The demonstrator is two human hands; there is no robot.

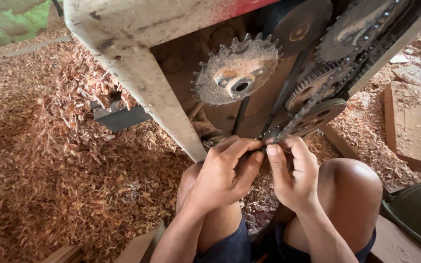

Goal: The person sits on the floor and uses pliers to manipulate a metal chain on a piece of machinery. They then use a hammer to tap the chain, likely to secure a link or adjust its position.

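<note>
Two bare knees at the bottom, dark blue shorts between them, seated low over a floor thick with wood shavings. Just above the knees, both hands meeting at the lowest point of a roller chain: left hand curled, thumb and fingers pressed together in a pinching grip on the chain's lower end; right hand likewise closed, fingertips nipping the same stretch of chain from the other side, the two hands touching. Exact link held: hidden behind the fingers, cannot tell. Chain running up and to the right from the hands, wrapped round a stack of dusty sprockets and on toward a larger toothed wheel at the top edge. Left of that, a loose-looking sprocket caked in sawdust, with no chain on its teeth, a dark belt passing beside it up to a black pulley. All of it mounted behind a pale, scuffed slanting machine leg. Farther off, a grey metal block half buried in shavings on the left, reddish wooden boards lying on the right, a dark green rounded object at the lower right edge.
</note>
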